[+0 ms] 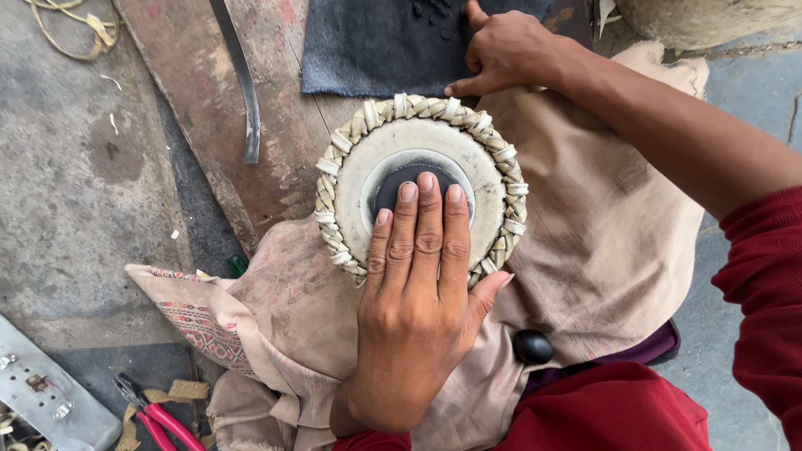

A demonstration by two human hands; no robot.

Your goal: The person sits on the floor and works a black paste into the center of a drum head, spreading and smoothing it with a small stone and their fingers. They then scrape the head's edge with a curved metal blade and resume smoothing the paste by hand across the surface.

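Beige cloth (601, 242) fills the centre-right of the frame, draped over the lap; patterned woven edge at lower left. Under and behind it, a worn wooden board (276, 159) runs from top centre down to mid-left, w/ grey concrete floor (75, 184) on the left.

Small drum (422, 188) sits centre frame on the cloth, head facing up: pale skin, braided strap ring round the rim, black round patch (401, 185) in the middle. It's round, so no long axis to speak of.

Left hand (418, 309) comes up from bottom centre, laid flat on the drum head, fingers together and straight, tips on the black patch. Flat and pressing, not clamped on anything. This is the nearer hand; the drum lies directly under it, just toward frame top from the palm.

Right hand (505, 50) at top centre-right, off the drum, just past its upper rim. Fingers curled loosely, resting at the edge of a dark blue cloth (376, 42) w/ black powder or crumbs on it. Can't tell if it pinches anything.

Smaller bits: curved metal blade (242, 83) upper left on the board; metal plate (42, 392) lower left; red-handled pliers (159, 418) bottom left; smooth black stone (532, 347) on the cloth, lower right of the drum.
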